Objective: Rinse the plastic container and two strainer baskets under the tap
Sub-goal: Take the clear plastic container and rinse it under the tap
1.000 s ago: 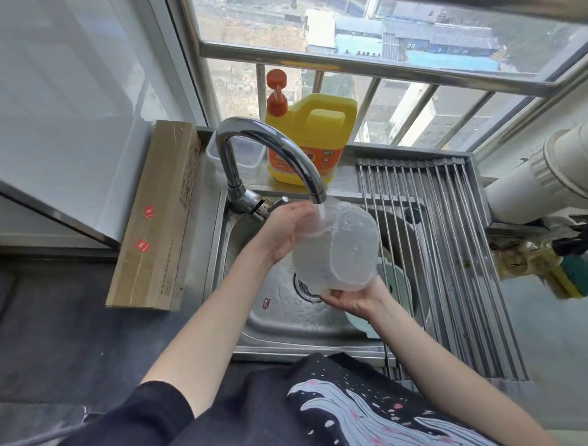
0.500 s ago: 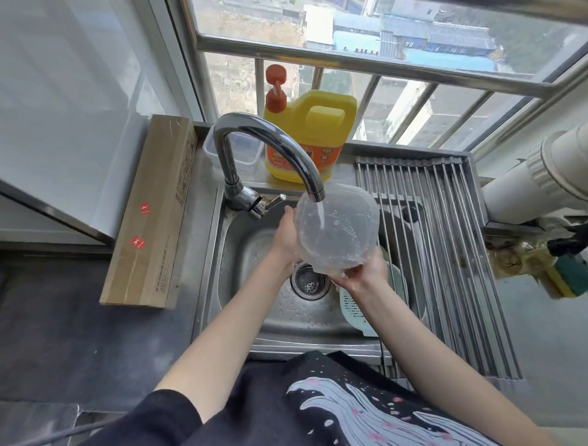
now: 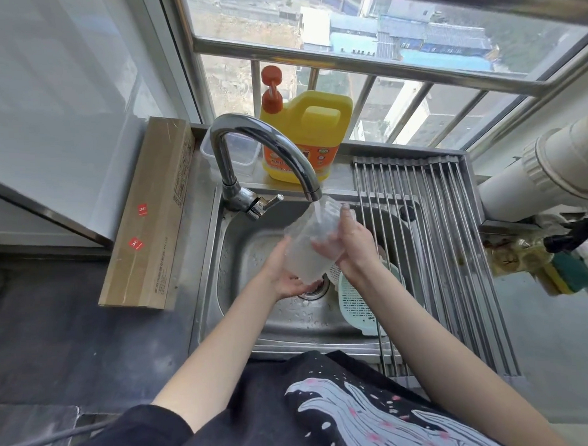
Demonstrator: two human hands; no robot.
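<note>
A clear plastic container [image 3: 308, 245] is tilted under the running tap [image 3: 266, 147], its mouth toward the spout. My left hand [image 3: 282, 273] holds its lower end from below. My right hand [image 3: 350, 241] reaches over the rim, with fingers inside the container against its wall. A pale green strainer basket [image 3: 358, 304] lies in the sink at the right, under my right forearm. A white perforated piece [image 3: 334, 273] shows just above it, mostly hidden.
The steel sink [image 3: 240, 258] has a drain under my left hand. A roll-up metal rack [image 3: 433, 238] covers its right side. A yellow detergent jug [image 3: 308, 139] and a clear box [image 3: 240, 154] stand behind the tap. A cardboard box [image 3: 149, 214] lies on the left.
The container has been turned from facing me to tilted with its mouth up toward the spout. My left hand has dropped to its lower end and my right hand has moved up over the rim.
</note>
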